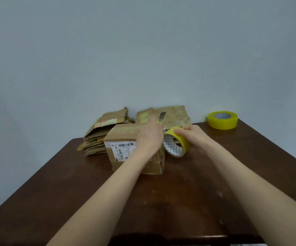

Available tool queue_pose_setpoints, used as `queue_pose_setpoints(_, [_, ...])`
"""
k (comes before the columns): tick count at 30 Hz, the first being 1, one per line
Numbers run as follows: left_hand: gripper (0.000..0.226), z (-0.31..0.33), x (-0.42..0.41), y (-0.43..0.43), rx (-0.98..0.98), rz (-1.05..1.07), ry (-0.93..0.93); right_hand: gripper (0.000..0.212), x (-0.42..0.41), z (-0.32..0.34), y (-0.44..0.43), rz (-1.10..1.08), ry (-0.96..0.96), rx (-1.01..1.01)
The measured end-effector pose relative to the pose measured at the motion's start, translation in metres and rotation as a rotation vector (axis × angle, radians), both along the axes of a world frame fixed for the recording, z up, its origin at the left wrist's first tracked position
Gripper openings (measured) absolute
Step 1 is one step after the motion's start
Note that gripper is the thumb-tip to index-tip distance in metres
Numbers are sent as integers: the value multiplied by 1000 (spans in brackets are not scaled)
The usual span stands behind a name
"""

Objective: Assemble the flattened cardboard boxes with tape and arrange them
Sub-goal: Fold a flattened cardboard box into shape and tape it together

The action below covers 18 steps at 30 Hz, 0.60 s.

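Sealing an assembled box (pixel 126 151) on the table (pixel 161 201): the left hand (pixel 149 137), grip clamped on a knife (pixel 162 117), hovers over it; the right hand (pixel 191 134) has its grip round a yellow tape roll (pixel 177 144) just beside. Next, probably: slice the tape near the box edge.

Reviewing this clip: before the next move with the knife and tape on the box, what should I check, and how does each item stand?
1. Box stands on the table, top flaps closed: ok.
2. Right hand grips the tape roll beside the box: ok.
3. Left hand holds the knife, blade pointing away from the person: ok.
4. Blade apart from the right hand: ok.
5. Tape strip running from roll to box: cannot tell.
6. Flattened boxes stacked behind the box: ok.
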<state>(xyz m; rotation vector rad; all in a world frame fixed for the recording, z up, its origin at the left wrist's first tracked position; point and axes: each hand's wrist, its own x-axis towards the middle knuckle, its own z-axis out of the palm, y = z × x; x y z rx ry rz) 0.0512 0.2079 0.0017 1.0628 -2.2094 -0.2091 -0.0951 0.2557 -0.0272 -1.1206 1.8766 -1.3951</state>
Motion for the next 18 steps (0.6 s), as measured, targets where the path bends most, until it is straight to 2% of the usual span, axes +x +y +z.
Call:
queue_pose_setpoints(3, [29, -16, 2, -4, -44, 33, -10, 26, -3, -4, 2, 43, 17, -35])
queue_pose_setpoints(7, [27, -24, 7, -6, -83, 3, 40, 38, -15, -7, 3, 21, 94, -91])
queue_pose_setpoints(11, [29, -25, 7, -10, -82, 0, 50, 18, -26, -4, 9, -1, 321, -1])
queue_pose_setpoints(18, [31, -25, 8, -12, -74, -4, 25, 25, -24, 2, 15, -44, 479, 127])
